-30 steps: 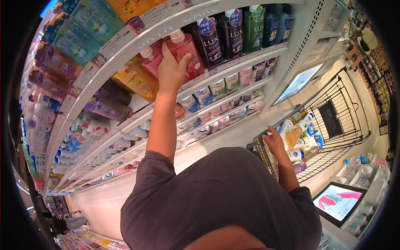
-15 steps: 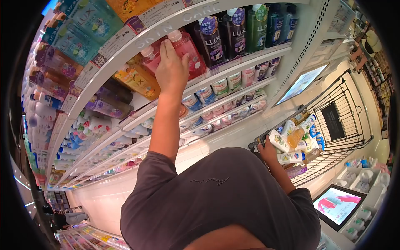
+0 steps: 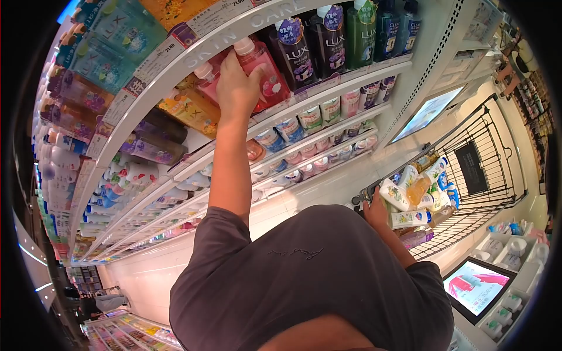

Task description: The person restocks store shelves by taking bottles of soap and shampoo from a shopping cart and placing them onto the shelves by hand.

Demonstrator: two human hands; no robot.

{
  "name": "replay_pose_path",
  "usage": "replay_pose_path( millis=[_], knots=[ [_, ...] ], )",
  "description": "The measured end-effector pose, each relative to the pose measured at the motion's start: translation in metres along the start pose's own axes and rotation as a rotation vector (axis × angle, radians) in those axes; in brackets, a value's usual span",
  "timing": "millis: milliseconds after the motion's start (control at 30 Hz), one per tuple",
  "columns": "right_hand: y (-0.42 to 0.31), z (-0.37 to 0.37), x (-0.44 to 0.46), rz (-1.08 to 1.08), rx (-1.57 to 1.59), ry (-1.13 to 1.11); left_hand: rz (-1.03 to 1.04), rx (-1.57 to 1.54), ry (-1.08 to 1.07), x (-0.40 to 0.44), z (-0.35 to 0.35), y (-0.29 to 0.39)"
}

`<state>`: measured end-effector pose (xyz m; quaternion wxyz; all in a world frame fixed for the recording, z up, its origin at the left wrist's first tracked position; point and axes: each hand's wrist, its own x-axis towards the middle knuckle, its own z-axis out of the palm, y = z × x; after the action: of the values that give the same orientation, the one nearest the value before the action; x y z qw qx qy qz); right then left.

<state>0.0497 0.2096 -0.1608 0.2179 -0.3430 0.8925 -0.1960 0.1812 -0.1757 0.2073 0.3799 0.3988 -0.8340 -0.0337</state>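
My left hand (image 3: pixel 237 88) reaches up to the shelf, with its fingers in the gap beside a pink pump bottle of body wash (image 3: pixel 273 82) and its thumb across the front, closed on it. The bottle stands upright in the row. Another pink bottle (image 3: pixel 206 82) is just left of my fingers, partly hidden by them. To the right stands a dark LUX bottle (image 3: pixel 293 58). At my right side, my right hand (image 3: pixel 376 212) is wrapped round the handle of a wire shopping cart (image 3: pixel 497 202). White and amber bottles (image 3: pixel 418 192) lie heaped in the cart.
Yellow bottles (image 3: pixel 190 108) stand farther left on the same shelf. Lower shelves hold several tubs and refill pouches (image 3: pixel 310 119). A lit screen (image 3: pixel 477 286) sits on a display at the lower right. Pale tiled floor (image 3: pixel 275 216) runs along the shelves.
My left fingers have slid down into the gap between the pink bottles, and the thumb now lies over the right one. My right hand stays on the cart handle.
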Motion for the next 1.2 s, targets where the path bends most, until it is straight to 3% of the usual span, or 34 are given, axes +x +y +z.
replay_pose_path(
  millis=[467, 533, 667, 733, 767, 800, 900, 933, 1000, 1200],
  knots=[
    [-0.004, -0.004, 0.000, 0.019, -0.003, 0.002, 0.065, -0.045, -0.017, -0.004, 0.000, -0.006],
    [-0.004, -0.003, 0.000, 0.023, -0.009, -0.009, 0.146, 0.020, 0.103, -0.007, 0.003, -0.010],
    [-0.003, -0.002, 0.000, 0.017, -0.019, -0.010, 0.110, -0.085, 0.147, -0.024, -0.006, -0.011],
    [-0.002, 0.000, 0.001, 0.021, -0.027, -0.008, 0.195, -0.023, 0.300, -0.034, -0.019, -0.020],
    [-0.002, 0.001, 0.001, 0.026, -0.033, -0.007, 0.117, -0.195, 0.361, -0.039, -0.025, -0.021],
    [-0.003, 0.001, 0.001, 0.026, -0.033, -0.008, 0.116, -0.194, 0.360, -0.039, -0.029, -0.023],
    [-0.004, -0.001, 0.002, 0.029, -0.046, -0.013, -0.150, -0.073, 0.382, -0.036, -0.040, -0.038],
    [-0.003, 0.001, 0.002, 0.028, -0.055, -0.009, -0.158, -0.071, 0.389, -0.030, -0.039, -0.042],
    [-0.001, 0.002, 0.002, 0.020, -0.070, -0.003, 0.030, 0.068, 0.374, -0.021, -0.039, -0.046],
    [-0.005, -0.002, 0.000, 0.032, -0.034, -0.007, -0.164, 0.145, 0.226, -0.012, -0.040, -0.045]
  ],
)
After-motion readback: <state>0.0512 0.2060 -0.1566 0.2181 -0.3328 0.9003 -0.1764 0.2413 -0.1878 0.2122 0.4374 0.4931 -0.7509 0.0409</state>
